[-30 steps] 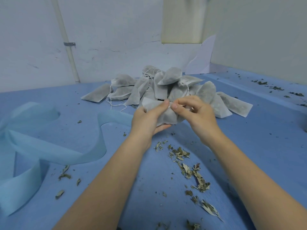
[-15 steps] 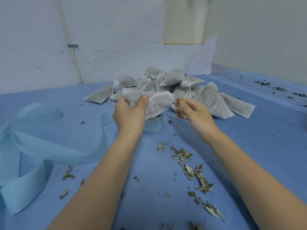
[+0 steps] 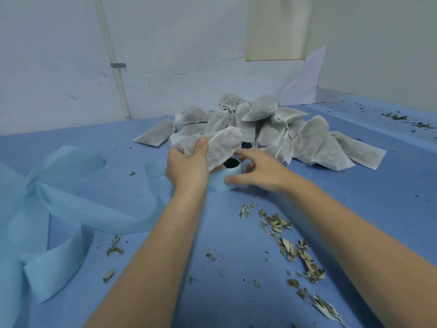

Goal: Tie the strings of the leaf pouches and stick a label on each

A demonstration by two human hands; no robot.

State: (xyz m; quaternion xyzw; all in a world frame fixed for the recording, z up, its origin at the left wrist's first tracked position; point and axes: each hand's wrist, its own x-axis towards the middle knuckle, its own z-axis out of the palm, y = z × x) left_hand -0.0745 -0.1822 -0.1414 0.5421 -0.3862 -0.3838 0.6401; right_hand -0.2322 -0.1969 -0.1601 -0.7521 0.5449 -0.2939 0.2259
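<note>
Fingers of left hand [image 3: 186, 166] clutching soft gauzy pouch [image 3: 220, 145], right hand [image 3: 262, 171] spread loosely around pale-blue tape roll [image 3: 224, 178]

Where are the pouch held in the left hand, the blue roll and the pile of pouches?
Held pouch [image 3: 220, 147], head view: its right bulge.
Blue roll [image 3: 221, 182], head view: its outer side wall.
Pile of pouches [image 3: 312, 138], head view: a large pouch on its right.
</note>
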